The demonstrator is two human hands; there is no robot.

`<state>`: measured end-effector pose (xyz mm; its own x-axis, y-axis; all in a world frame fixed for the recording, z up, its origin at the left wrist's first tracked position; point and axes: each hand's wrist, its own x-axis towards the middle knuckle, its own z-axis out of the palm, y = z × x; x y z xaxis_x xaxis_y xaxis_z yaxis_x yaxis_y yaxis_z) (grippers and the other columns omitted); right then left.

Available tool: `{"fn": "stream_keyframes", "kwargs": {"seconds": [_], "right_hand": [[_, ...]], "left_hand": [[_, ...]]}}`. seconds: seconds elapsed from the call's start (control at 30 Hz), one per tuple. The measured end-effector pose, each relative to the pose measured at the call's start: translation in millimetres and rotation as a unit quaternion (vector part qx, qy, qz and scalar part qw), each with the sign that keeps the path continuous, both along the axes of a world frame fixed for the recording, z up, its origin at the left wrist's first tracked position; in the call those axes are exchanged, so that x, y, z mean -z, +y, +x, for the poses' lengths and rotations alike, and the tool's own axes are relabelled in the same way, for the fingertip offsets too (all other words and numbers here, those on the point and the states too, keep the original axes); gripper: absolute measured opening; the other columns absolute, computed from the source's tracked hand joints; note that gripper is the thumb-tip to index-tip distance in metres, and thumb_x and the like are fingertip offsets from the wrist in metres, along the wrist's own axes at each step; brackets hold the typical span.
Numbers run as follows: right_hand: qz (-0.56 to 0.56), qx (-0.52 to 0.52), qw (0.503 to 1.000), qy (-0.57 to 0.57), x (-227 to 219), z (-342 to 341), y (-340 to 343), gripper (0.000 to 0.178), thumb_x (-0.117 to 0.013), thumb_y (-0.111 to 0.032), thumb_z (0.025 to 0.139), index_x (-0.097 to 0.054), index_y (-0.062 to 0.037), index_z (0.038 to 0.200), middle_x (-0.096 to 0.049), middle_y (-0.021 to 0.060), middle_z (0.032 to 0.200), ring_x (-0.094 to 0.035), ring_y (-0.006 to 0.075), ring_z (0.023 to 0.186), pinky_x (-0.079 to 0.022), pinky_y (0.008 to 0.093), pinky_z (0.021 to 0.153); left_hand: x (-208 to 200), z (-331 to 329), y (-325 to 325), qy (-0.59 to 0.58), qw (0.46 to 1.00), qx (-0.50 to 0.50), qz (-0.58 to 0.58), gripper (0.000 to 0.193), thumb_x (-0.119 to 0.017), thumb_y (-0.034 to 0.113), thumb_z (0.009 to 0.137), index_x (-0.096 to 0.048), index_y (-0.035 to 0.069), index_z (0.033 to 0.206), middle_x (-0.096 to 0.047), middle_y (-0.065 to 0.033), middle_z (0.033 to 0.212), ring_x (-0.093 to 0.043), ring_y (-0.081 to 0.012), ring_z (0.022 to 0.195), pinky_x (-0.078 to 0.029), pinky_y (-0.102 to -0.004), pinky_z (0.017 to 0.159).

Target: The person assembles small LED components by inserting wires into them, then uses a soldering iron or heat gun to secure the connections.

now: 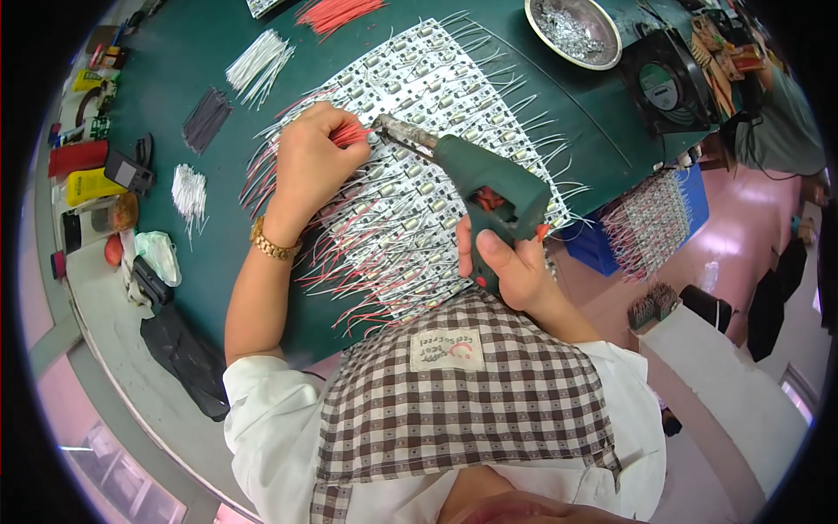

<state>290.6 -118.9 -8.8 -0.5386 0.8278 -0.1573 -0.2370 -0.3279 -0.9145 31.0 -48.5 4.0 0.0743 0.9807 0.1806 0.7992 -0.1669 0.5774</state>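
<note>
The left hand (pixel 319 162) pinches a small bundle of thin red plastic-coated wires (pixel 352 135), thumb and forefinger together on it. The right hand (pixel 515 266) is wrapped around the handle of a dark green, pistol-shaped soldering gun (pixel 489 179), its fingers closed and its thumb along the side nearest the body. The gun's metal tip points up and to the left and ends just beside the left fingertips; whether it touches a wire or a solder point is too small to tell.

Both hands are over a broad white sheet of circuit boards (pixel 428 87), set with rows of small components and fringed with red and white wires on its left and right sides. The sheet lies aslant on a green tabletop (pixel 161 83), its near corner by the brown-and-white checked apron (pixel 471 410). A gold-coloured metal watch (pixel 275 244) circles the left wrist.

Left of the sheet lie a bundle of long white wires (pixel 259 67), a bundle of dark grey wires (pixel 206 120) and a bundle of short white wires (pixel 188 196). Beyond its far right corner stand a round metal bowl (pixel 598 59) holding silvery scraps and a square black fan (pixel 662 83).
</note>
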Motion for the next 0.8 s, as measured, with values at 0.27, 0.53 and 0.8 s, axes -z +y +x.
{"fn": "stream_keyframes", "kwargs": {"seconds": [0.27,0.53,0.8], "right_hand": [[0.021,0.138,0.982,0.126,-14.5,9.5,3.9,0.051,-0.054,-0.035,0.091,-0.038,0.0004,0.124,-0.054,0.0136,0.083,-0.059,0.0186,0.064,-0.051,0.0298,0.059],[-0.117,0.093,0.901,0.407,-8.8,39.3,11.7,0.044,-0.048,-0.031,0.087,-0.041,-0.0044,0.121,-0.053,0.0104,0.079,-0.054,0.0168,0.056,-0.047,0.0356,0.061],[-0.301,0.074,0.719,0.622,-9.9,46.0,11.7,0.037,-0.054,-0.023,0.087,-0.044,-0.0043,0.118,-0.051,0.0018,0.071,-0.05,0.0086,0.052,-0.042,0.0257,0.054]], "left_hand": [[-3.3,1.4,2.6,-0.009,0.999,-0.008,-0.03,0.013,-0.067,0.007,0.064,-0.066,0.001,0.076,-0.059,-0.0107,0.073,-0.059,-0.0251,0.065,-0.047,-0.0327,0.063],[-1.0,0.3,-0.5,-0.002,1.0,-0.011,-0.005,0.012,-0.066,0.007,0.063,-0.063,0.0,0.073,-0.056,-0.0129,0.073,-0.057,-0.029,0.067,-0.046,-0.0353,0.063],[-3.5,-14.1,-5.7,-0.029,0.999,0.032,0.018,0.008,-0.059,0.007,0.084,-0.064,0.001,0.088,-0.059,-0.0118,0.077,-0.055,-0.0241,0.064,-0.044,-0.0317,0.06]]}}
